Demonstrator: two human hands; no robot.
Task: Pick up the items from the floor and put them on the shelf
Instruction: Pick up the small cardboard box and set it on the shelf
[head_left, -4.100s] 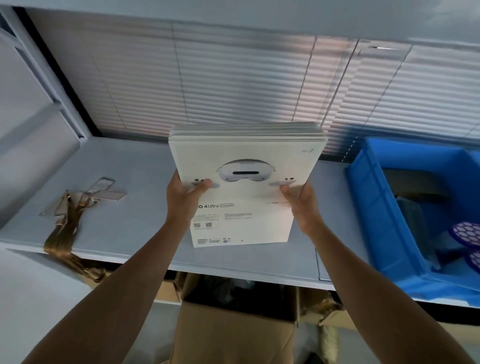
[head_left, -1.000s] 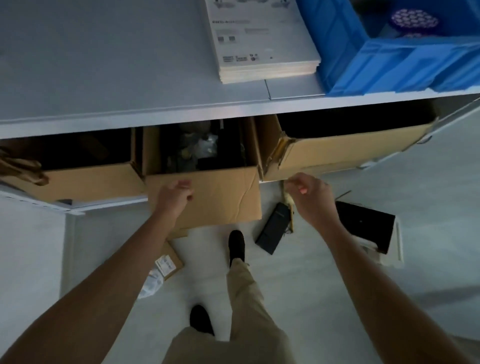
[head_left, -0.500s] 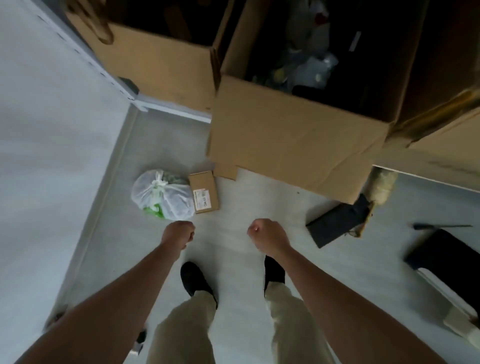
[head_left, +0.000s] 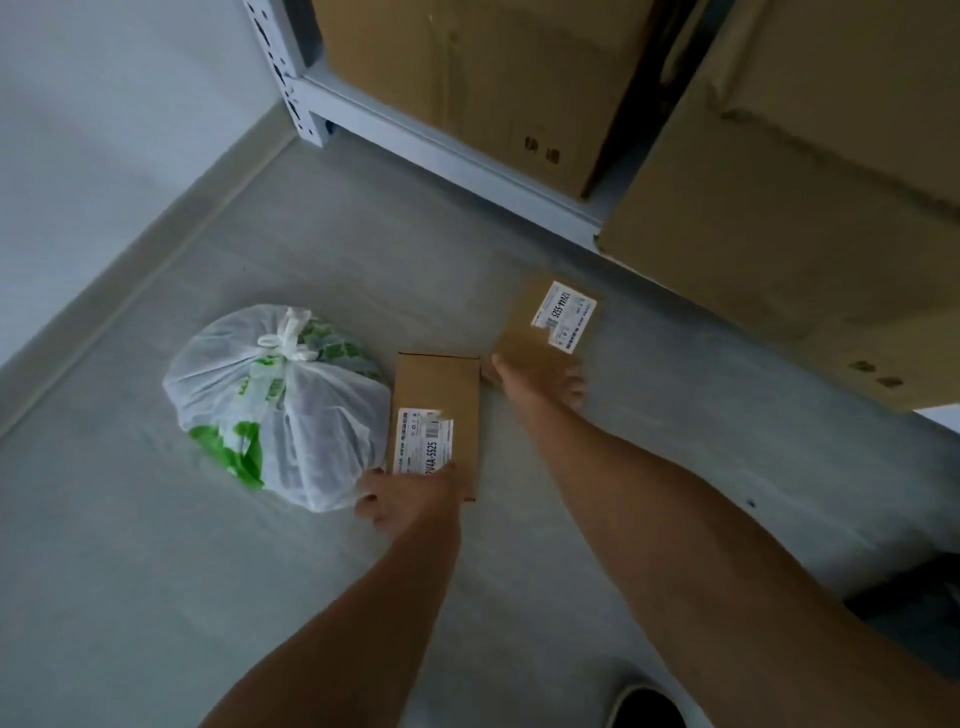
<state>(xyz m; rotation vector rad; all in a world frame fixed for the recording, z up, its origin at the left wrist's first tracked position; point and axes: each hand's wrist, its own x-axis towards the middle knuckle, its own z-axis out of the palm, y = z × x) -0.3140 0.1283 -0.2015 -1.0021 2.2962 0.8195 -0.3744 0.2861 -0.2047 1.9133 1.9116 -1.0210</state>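
Near box (head_left: 435, 395) and far box (head_left: 524, 338), two small brown cardboard boxes with white stickers, lie on the grey floor (head_left: 675, 415), almost touching at one corner. I think they are light and stiff with smooth sides, so I would take each one across its short end and lift it flat. My left hand (head_left: 410, 501) holds the near box at its close end, thumb on top by the sticker, fingers curled down the side. My right hand (head_left: 540, 387) is spread wide on the close end of the far box, and I see no squeeze there. A tied white plastic bag (head_left: 275, 405) with green print touches the near box on its left side. It looks soft and floppy, so I think the knot is the best place to grab it. Behind them stand the shelf frame (head_left: 298, 104) and some big cardboard boxes (head_left: 467, 78).
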